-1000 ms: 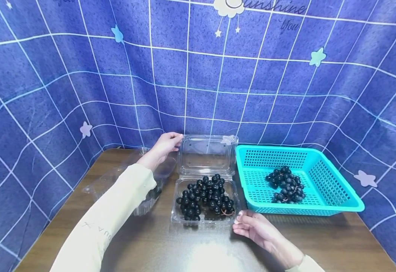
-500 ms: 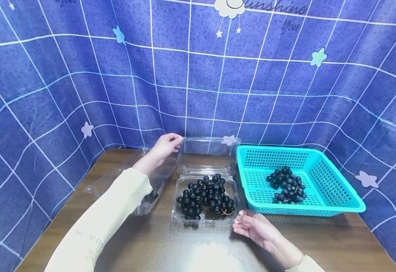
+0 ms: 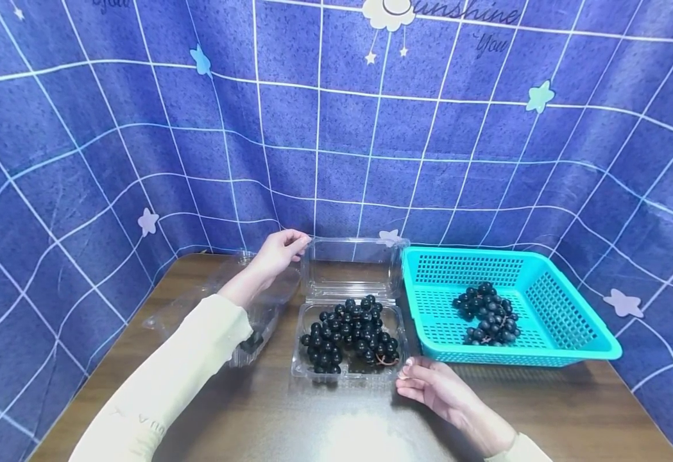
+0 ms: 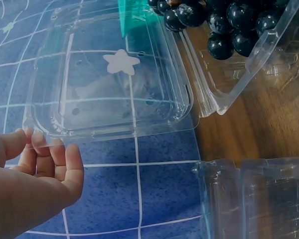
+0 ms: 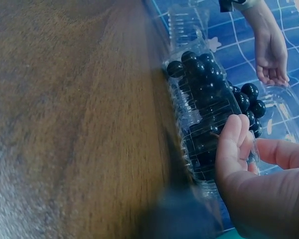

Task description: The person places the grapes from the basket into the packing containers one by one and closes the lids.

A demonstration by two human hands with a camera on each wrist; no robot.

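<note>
A clear plastic clamshell box [image 3: 352, 374] lies on the table with bunches of dark grapes [image 3: 365, 327] in its base. Its hinged lid [image 3: 350, 263] stands raised at the back, tilted. My left hand [image 3: 278, 253] pinches the lid's upper left corner between thumb and fingertips, as the left wrist view [image 4: 45, 174] also shows the hand. At the base's front right corner, my right hand [image 3: 434, 388] holds the rim between thumb and fingers. In the right wrist view, the right hand [image 5: 259, 174] covers part of that corner.
A turquoise basket [image 3: 521, 354] with grapes [image 3: 489, 314] stands to the right, close beside the box. Left of it, partly behind my left arm, is another clear box [image 3: 255, 346] with dark grapes inside. A blue patterned cloth [image 3: 348, 160] hangs behind the wooden table [image 3: 290, 417].
The lid's top edge has come down slightly, and my left hand has gone down with it, still pinching the corner. My right hand has stayed at the front right corner.
</note>
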